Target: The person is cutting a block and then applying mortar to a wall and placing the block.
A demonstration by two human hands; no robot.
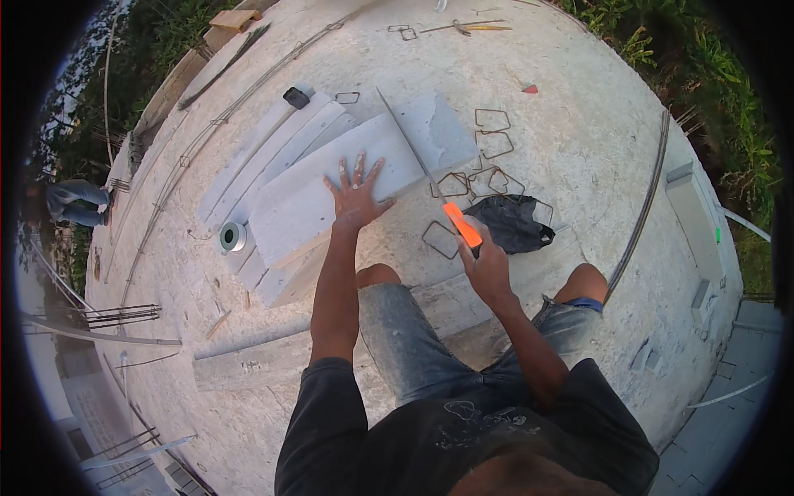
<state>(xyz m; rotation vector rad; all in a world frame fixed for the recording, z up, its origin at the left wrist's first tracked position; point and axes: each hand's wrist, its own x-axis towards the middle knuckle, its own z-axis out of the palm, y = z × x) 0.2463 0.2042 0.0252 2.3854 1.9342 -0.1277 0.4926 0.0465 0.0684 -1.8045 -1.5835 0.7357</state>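
Observation:
A large pale grey-white block [294, 197] lies across other flat slabs [285, 157] on the concrete. My left hand [357, 198] presses flat on its top, fingers spread. In my right hand [486, 266] is the orange handle of a hand saw [461, 223], my fingers wrapped round it. The saw's long, thin blade slants up and left across the block toward its right part; how deep it sits in the block I cannot tell. The block's right end [451, 132] has a rough, chipped-looking patch.
A crumpled black plastic bag [509, 223] and several bent wire stirrups [495, 145] lie to the right. A spool [232, 237] and a small black object [295, 97] rest on the slabs. Long rebar [219, 122] runs at left. Another person's legs [78, 204] show far left.

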